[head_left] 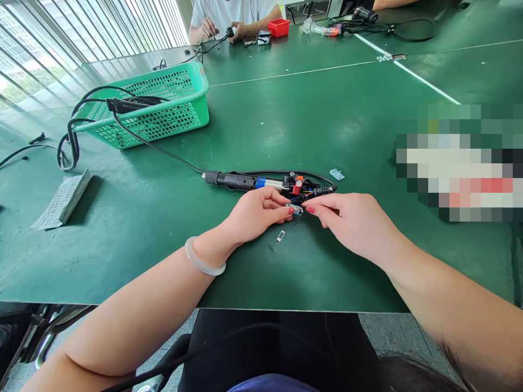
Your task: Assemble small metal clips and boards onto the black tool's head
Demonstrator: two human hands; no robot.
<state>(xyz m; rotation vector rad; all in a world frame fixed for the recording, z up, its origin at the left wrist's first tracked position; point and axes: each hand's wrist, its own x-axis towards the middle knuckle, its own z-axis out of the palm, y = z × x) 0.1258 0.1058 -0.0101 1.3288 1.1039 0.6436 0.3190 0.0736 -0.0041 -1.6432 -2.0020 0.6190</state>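
My left hand (pixel 261 213) pinches a small circuit board (pixel 295 208) between thumb and fingertips, near the middle of the table. Close to the board's right end is my right hand (pixel 347 220), its thumb and forefinger pressed together; whatever lies between them is too small to make out. Just beyond both hands lies a long black tool (pixel 232 180) like an electric screwdriver, its housing opened. A silver cylinder with a blue band, a red part (pixel 298 186) and thin wires show inside it. A small white-framed piece (pixel 280 236) rests on the table nearer to me.
A green basket (pixel 163 122) with black cables stands at the left back. Beside it lies a paper-wrapped block (pixel 63 201). A small light-blue board (pixel 337 174) sits beyond my right hand. Across the table (pixel 286 120), a person handles a cable near a red box (pixel 278 27). A blurred patch covers the right.
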